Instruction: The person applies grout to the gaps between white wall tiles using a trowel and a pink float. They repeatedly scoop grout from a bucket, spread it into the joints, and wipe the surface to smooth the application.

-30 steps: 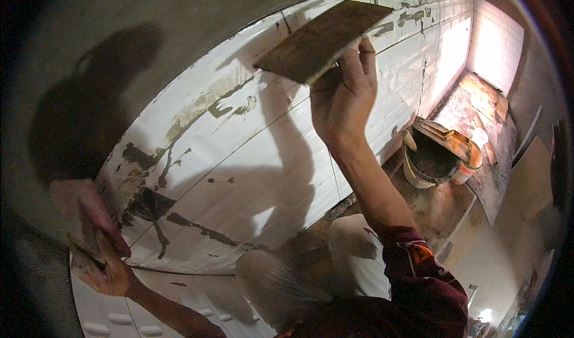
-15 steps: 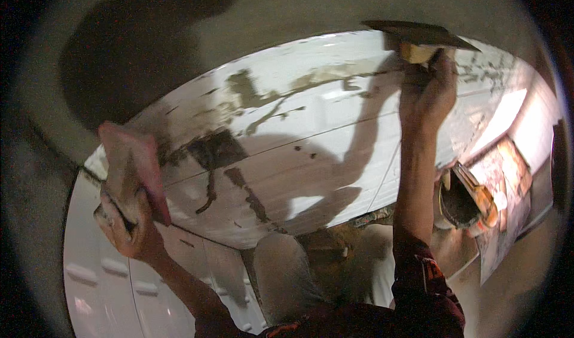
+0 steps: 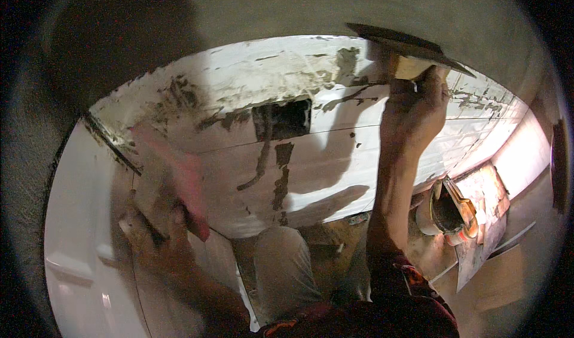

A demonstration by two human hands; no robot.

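Observation:
My right hand (image 3: 421, 104) is closed round the pale handle of a plastering trowel (image 3: 406, 42). The trowel's long dark blade lies against the grey plaster (image 3: 269, 12), just above the white tiled wall (image 3: 323, 158). Lower at the left, in shadow, my left hand (image 3: 155, 224) is closed on a flat board with a pink edge (image 3: 188, 176); its exact kind cannot be made out. That board is held in front of the tiles, tilted. Grey smears of mortar run along the top tile row.
A square dark wall opening (image 3: 290, 119) with a cable hanging from it sits in the tiles. A mortar-stained bucket (image 3: 448, 209) stands at the lower right beside a stained board (image 3: 487, 194). My knee (image 3: 284, 263) is close below the wall.
The view has turned, so the wall opening now appears further right. My left hand with the pink-edged board has come right and lower in view. The trowel has shifted slightly left along the plaster.

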